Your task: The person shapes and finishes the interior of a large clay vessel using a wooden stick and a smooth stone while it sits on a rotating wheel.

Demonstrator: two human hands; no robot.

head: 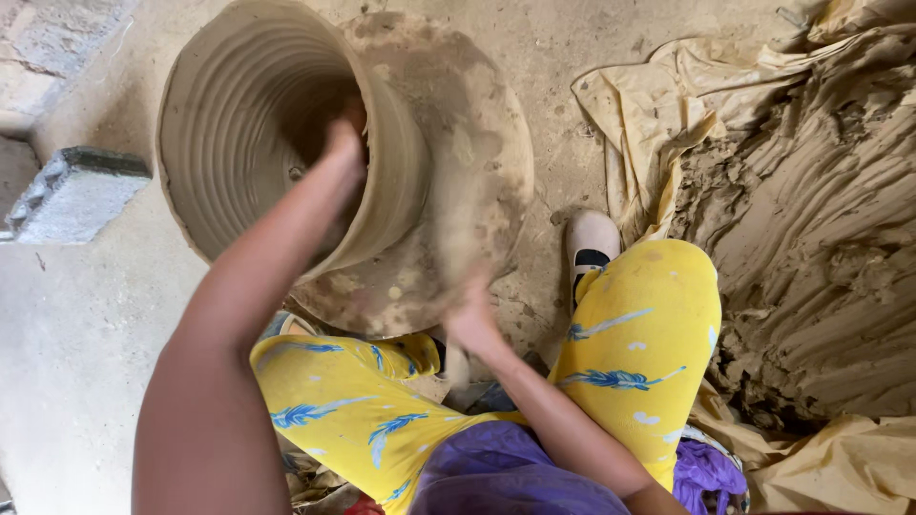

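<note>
Large ribbed clay pot (239, 124) stands on a round clay-smeared wheel (477, 153), far left on the dirt floor (86, 315). Left hand (342, 143) is inside the pot against the wall; finger spread hidden, cannot tell. Right hand (472, 319) rests flat and open on the wheel's near rim, gripping nothing. Step judged: shaping the wall from within. Next move needs steady inner pressure. Heap of raw clay (811, 238) on sheeting, right.

Left hand (342, 143) reaches down inside the tall ribbed clay pot (229, 124), fingers hidden w/in. Right hand (469, 319) is on the edge of the clay-smeared round wheel (477, 143) under the pot. Heap of wet clay (811, 238) on tan sheet (630, 95) at right; grey block (76, 191) at left.
</note>
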